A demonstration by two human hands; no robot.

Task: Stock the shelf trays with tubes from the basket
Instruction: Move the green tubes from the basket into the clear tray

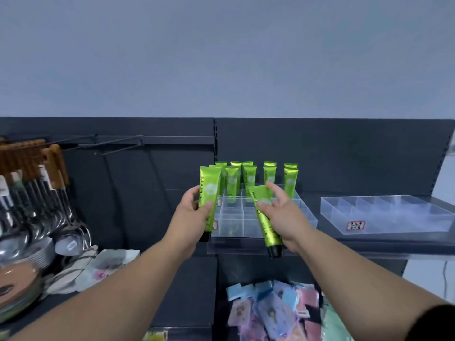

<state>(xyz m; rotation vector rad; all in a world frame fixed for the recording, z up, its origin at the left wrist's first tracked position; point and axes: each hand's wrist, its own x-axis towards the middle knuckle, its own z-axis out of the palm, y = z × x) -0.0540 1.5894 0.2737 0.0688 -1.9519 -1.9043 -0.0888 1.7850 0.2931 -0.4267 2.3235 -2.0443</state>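
Observation:
My left hand (190, 212) grips a green Chamomile tube (208, 190) upright, black cap down, at the left edge of a clear divided tray (231, 223) on the dark shelf. My right hand (283, 212) holds a second green tube (267, 226) tilted, cap pointing down over the tray's front. Several green tubes (248, 179) stand upright in the tray's back compartments. The front compartments hold nothing. The basket is out of view.
A second clear divided tray (384, 215) with a price sticker sits to the right on the same shelf (369, 244). Ladles and spoons (37, 200) hang at left over stacked plates (22, 284). Packets (275, 313) fill the shelf below.

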